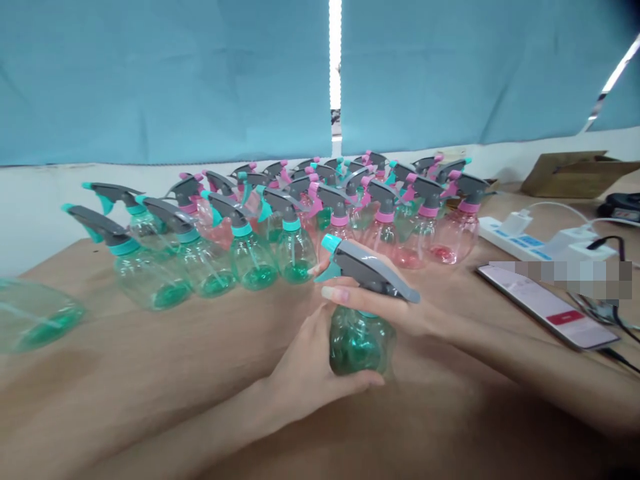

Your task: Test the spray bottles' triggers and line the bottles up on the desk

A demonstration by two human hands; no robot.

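On the table (pixel 175 353), many bottles (pixel 254 260) stand topped, and the left hand (pixel 305 357) grips another green bottle (pixel 363 343), the right hand (pixel 395 307) its sprayer (pixel 367 260) (seemingly fitted, tightness unclear).

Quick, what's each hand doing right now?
Left hand: closed around the see-through green plastic spray bottle, low down.
Right hand: holding it just under the grey plastic spray head.

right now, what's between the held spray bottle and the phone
The right forearm and bare tabletop lie between spray bottle and phone in the head view.
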